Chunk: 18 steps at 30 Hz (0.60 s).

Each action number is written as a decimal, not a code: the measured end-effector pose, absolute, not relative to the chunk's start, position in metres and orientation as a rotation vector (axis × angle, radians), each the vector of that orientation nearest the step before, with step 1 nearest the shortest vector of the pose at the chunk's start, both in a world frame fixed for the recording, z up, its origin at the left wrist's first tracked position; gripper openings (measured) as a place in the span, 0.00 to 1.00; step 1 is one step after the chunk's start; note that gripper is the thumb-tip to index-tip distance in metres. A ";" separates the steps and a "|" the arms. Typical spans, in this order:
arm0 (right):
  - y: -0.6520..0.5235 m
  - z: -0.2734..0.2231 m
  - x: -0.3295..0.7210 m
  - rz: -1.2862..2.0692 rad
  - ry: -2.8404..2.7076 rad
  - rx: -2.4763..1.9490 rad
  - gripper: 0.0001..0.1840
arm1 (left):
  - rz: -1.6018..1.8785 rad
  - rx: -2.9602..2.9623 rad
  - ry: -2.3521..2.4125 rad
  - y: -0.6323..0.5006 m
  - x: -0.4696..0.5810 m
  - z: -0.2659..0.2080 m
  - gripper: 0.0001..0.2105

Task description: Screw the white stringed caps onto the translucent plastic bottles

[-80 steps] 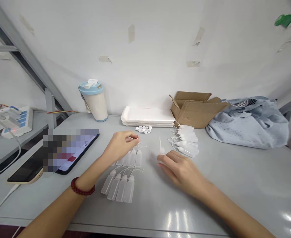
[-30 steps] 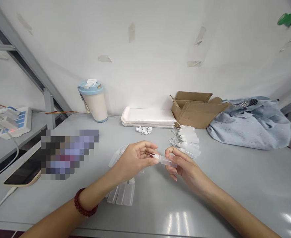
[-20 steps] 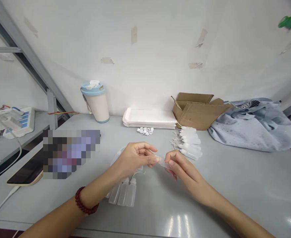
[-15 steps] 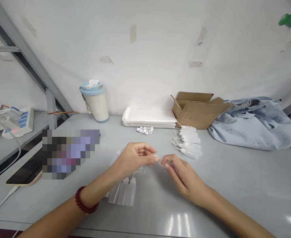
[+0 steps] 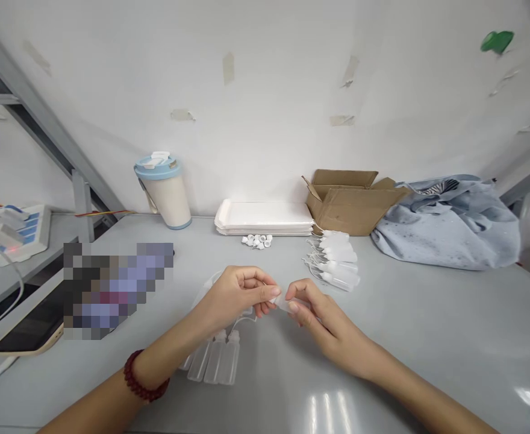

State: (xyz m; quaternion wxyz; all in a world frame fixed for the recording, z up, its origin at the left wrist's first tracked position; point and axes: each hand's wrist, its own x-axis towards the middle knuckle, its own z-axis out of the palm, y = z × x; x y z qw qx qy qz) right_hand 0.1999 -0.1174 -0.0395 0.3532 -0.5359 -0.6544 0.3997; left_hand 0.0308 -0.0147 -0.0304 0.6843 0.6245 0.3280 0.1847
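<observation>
Between my hands, just above the table, is a small translucent plastic squeeze bottle. My right hand is closed around its body, thumb and fingers on either side. My left hand pinches the top end of the same bottle between thumb and forefinger; a cap there is mostly hidden by the fingertips. Below my left wrist lie several similar translucent bottles side by side, partly covered by the forearm. Farther right sits a group of bottles with white cords. Small white caps lie in a pile behind my hands.
A stack of white padded envelopes stands against the wall beside an open cardboard box. Light blue cloth is heaped at the right. A cream tumbler and a phone with a cable are at the left.
The bottle in my hands shows more clearly now, my left fingers at its top end. The whole scene has shifted slightly left in view.
</observation>
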 end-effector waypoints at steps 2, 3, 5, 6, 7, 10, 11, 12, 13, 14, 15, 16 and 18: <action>-0.116 -0.039 0.200 1.132 -1.576 -1.351 0.09 | 0.462 1.422 0.746 -0.016 0.031 -0.031 0.10; -0.116 -0.038 0.200 1.181 -1.515 -1.331 0.09 | 0.484 1.433 0.755 -0.017 0.031 -0.031 0.11; -0.114 -0.037 0.200 1.290 -1.385 -1.278 0.10 | 0.519 1.447 0.779 -0.020 0.031 -0.029 0.11; -0.113 -0.036 0.200 1.354 -1.316 -1.245 0.11 | 0.530 1.447 0.788 -0.021 0.031 -0.029 0.11; -0.113 -0.035 0.200 1.420 -1.247 -1.211 0.12 | 0.539 1.445 0.792 -0.022 0.032 -0.028 0.12; -0.110 -0.033 0.201 1.549 -1.096 -1.152 0.14 | 0.559 1.446 0.780 -0.023 0.032 -0.027 0.12; -0.110 -0.033 0.201 1.559 -1.083 -1.151 0.14 | 0.556 1.463 0.773 -0.022 0.032 -0.027 0.12; -0.110 -0.033 0.201 1.551 -1.092 -1.154 0.14 | 0.541 1.489 0.766 -0.022 0.032 -0.027 0.11; -0.110 -0.033 0.201 1.531 -1.120 -1.159 0.14 | 0.512 1.519 0.760 -0.022 0.031 -0.028 0.10; -0.110 -0.034 0.201 1.508 -1.155 -1.163 0.14 | 0.474 1.550 0.752 -0.022 0.031 -0.028 0.09; -0.110 -0.036 0.201 1.488 -1.188 -1.166 0.14 | 0.433 1.576 0.741 -0.022 0.031 -0.028 0.10; -0.110 -0.038 0.201 1.474 -1.216 -1.168 0.14 | 0.397 1.591 0.729 -0.022 0.031 -0.028 0.10; -0.109 -0.041 0.202 1.442 -1.260 -1.183 0.13 | 0.363 1.596 0.710 -0.022 0.031 -0.028 0.10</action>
